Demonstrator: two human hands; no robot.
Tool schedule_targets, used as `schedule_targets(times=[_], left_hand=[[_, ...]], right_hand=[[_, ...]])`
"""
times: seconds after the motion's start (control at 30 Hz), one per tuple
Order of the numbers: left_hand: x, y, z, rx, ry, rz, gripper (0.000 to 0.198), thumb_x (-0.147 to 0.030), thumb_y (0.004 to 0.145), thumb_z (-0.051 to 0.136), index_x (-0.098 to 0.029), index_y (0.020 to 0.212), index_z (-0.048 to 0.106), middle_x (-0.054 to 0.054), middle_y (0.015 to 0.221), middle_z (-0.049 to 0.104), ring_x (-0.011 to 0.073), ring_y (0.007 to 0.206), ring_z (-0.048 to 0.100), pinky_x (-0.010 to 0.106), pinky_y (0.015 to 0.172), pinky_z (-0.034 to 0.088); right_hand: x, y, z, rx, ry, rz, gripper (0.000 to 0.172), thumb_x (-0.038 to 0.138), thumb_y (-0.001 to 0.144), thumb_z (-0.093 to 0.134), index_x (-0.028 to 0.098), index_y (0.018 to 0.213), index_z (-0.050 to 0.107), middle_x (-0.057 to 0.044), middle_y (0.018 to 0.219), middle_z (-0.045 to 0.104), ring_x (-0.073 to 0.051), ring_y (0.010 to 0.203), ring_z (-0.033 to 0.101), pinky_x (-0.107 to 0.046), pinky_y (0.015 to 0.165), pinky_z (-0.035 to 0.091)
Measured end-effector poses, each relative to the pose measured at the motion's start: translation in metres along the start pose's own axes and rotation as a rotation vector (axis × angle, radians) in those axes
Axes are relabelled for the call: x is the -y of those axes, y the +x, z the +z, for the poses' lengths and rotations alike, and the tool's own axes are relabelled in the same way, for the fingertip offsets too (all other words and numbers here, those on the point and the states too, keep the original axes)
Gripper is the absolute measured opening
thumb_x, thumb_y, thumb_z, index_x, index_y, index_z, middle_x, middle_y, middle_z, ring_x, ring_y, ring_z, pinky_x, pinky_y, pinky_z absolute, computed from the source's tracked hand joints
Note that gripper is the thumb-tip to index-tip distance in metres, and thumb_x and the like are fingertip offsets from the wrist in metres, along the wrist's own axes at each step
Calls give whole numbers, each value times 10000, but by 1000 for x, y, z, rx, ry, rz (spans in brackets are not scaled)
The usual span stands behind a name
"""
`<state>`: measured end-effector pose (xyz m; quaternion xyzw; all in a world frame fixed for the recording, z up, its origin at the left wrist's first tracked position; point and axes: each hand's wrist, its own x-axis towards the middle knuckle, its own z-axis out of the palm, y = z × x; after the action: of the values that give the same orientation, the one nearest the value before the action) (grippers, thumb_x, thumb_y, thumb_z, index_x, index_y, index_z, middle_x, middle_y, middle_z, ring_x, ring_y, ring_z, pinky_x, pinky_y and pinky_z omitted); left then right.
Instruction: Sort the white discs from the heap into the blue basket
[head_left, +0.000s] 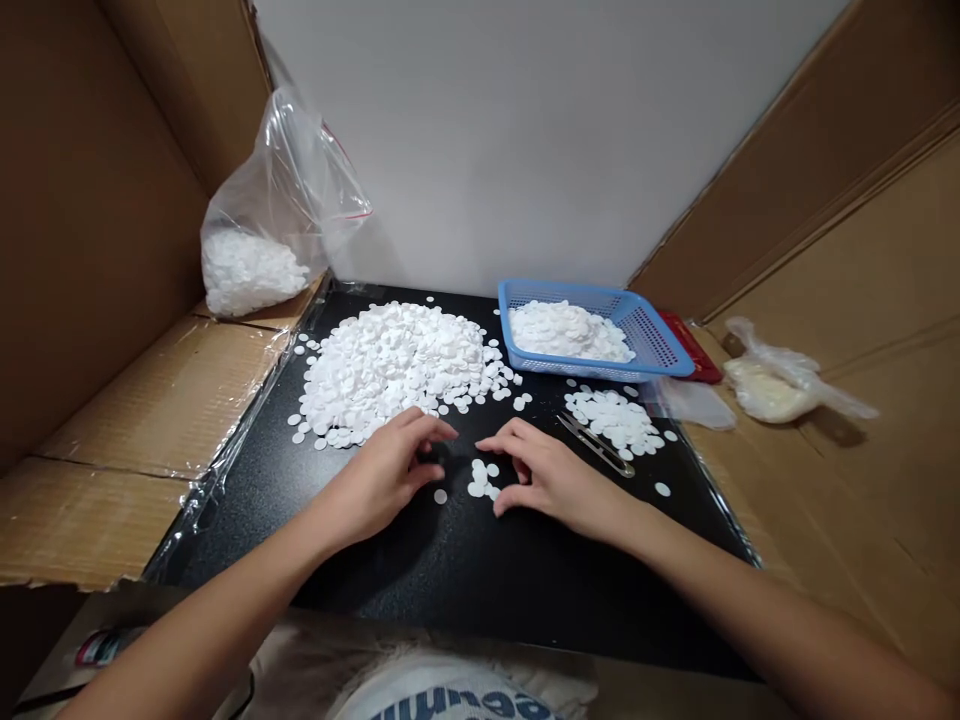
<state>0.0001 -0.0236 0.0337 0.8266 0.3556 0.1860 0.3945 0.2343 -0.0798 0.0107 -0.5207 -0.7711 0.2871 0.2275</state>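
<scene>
On the black tabletop (pixel 420 570) lies a wide pile of small white discs (pixel 397 360). My left hand (pixel 386 470) is just in front of the pile, thumb and fingers apart, with nothing between them. One loose disc (pixel 440 496) lies beside its thumb. My right hand (pixel 547 475) faces it, fingers curved and thumb apart, also holding nothing. Several discs (pixel 478 478) form a small cluster by the right thumb and fingers. Right of that hand are metal tweezers (pixel 595 443) and a smaller heap of discs (pixel 615 420).
Behind the smaller heap stands a blue basket (pixel 660 345) with more discs. A clear bag of white pieces (pixel 251 270) sits at the back left. On the right are a red item (pixel 694 350), a flat clear bag (pixel 694 405) and a tied bag (pixel 772 385). Cardboard walls flank the table.
</scene>
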Motion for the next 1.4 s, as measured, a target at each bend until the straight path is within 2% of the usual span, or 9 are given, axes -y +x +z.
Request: schedule_targets(times=[0.17, 0.47, 0.7, 0.83, 0.93, 1.03, 1.2, 1.27, 1.4], left_hand=[[10, -11, 16, 109, 92, 20, 346, 33, 776, 603, -227, 1004, 622, -13, 914, 607, 154, 835, 587, 249, 717, 430], [7, 11, 56, -126, -34, 130, 169, -81, 872, 539, -193, 757, 485, -20, 767, 568, 136, 708, 557, 232, 635, 413], [12, -2, 39, -261, -64, 109, 116, -120, 925, 460, -190, 857, 523, 27, 848, 614, 165, 809, 647, 284, 712, 524], [20, -25, 16, -51, 196, 243, 219, -187, 974, 467, -210, 1146, 601, 97, 1220, 642, 215, 1162, 610, 376, 966, 510], [24, -48, 10, 162, 445, 317, 628, -437, 954, 552, -218, 1499, 332, 141, 1540, 392, 296, 1421, 377, 497, 1162, 331], [12, -68, 10, 327, 501, 401, 902, -569, 910, 552, -172, 1572, 86, 180, 1600, 196, 331, 1475, 224, 521, 1197, 245], [-26, -80, 10, 723, 280, 586, 658, -313, 1014, 438, -183, 1570, 110, 78, 1592, 253, 191, 1470, 243, 332, 1218, 247], [-26, -76, 11, 661, 274, 547, 662, -351, 1018, 435, -202, 1570, 103, 63, 1592, 257, 189, 1471, 239, 344, 1216, 259], [-8, -68, 16, 356, 438, 360, 916, -587, 901, 544, -169, 1570, 78, 196, 1586, 154, 341, 1475, 164, 567, 1187, 219]], right_hand=[[4, -1, 15, 26, 14, 47, 354, 190, 750, 800, 210, 1048, 610, -27, 1055, 534, -121, 702, 563, -280, 676, 516], [14, 1, 30, -19, -343, 46, 219, 276, 865, 695, 207, 951, 506, -13, 939, 517, -170, 730, 590, -270, 580, 444], [18, 2, 35, -18, -414, 63, 71, 147, 940, 561, 200, 912, 524, -21, 955, 544, -147, 719, 616, -246, 563, 403], [17, -1, 36, 18, -519, 73, 150, 38, 934, 485, 180, 910, 526, -41, 944, 554, -159, 786, 635, -227, 569, 414], [13, -5, 39, -1, -610, 62, 170, 22, 933, 452, 179, 922, 519, -52, 945, 559, -165, 782, 624, -230, 562, 423], [11, -6, 42, -43, -645, 51, 177, 17, 930, 442, 181, 922, 510, -56, 958, 555, -169, 788, 626, -229, 534, 410], [11, -5, 42, -80, -663, 113, 79, 116, 956, 484, 190, 933, 498, -62, 992, 531, -158, 693, 628, -230, 462, 349], [12, -5, 38, -69, -594, 132, 100, 97, 934, 504, 195, 928, 490, -51, 990, 519, -142, 674, 626, -222, 479, 367], [14, -8, 22, 1, -368, 98, 263, -55, 822, 492, 199, 887, 466, -19, 943, 508, -122, 710, 616, -221, 600, 450]])
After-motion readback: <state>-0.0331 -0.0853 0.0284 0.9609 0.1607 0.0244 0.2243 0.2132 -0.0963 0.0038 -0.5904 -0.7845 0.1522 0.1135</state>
